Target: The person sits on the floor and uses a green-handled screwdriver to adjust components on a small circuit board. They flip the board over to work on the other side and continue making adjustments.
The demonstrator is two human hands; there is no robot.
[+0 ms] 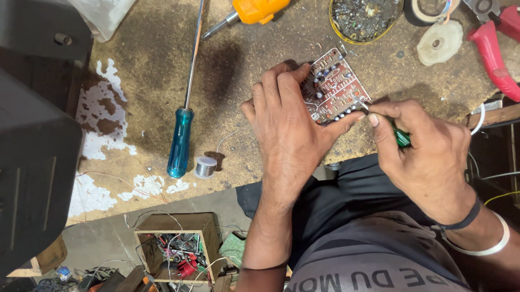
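I look down on a worn, stained workbench [153,63] with paint flaking off its left side, and my two hands meet over a small brown circuit board [334,84] near the bench's front edge, right of centre. My left hand [288,122] lies flat across the board's left part, fingers spread and pressing it down so that it rests tilted on the bench top. My right hand [427,143] is closed round a slim green-handled tool [401,137], pinching it between thumb and forefinger, with its metal tip touching the board's lower right corner.

I judge this to be the working step on the board itself: the tip is at a joint or a fastening there, which of the two I cannot tell. The next move calls for a steady left hand and only light pressure at the tip, since the board sits on nothing but the bench.

The board is roughly square, with pale tracks and a cluster of small upright cylindrical components on its face.

Further out lie a long blue-handled screwdriver [184,117], a small spool of solder wire [205,166] just beside its handle, a round tin of small parts [366,11], red-handled pliers [496,48] and an orange tool [261,5].
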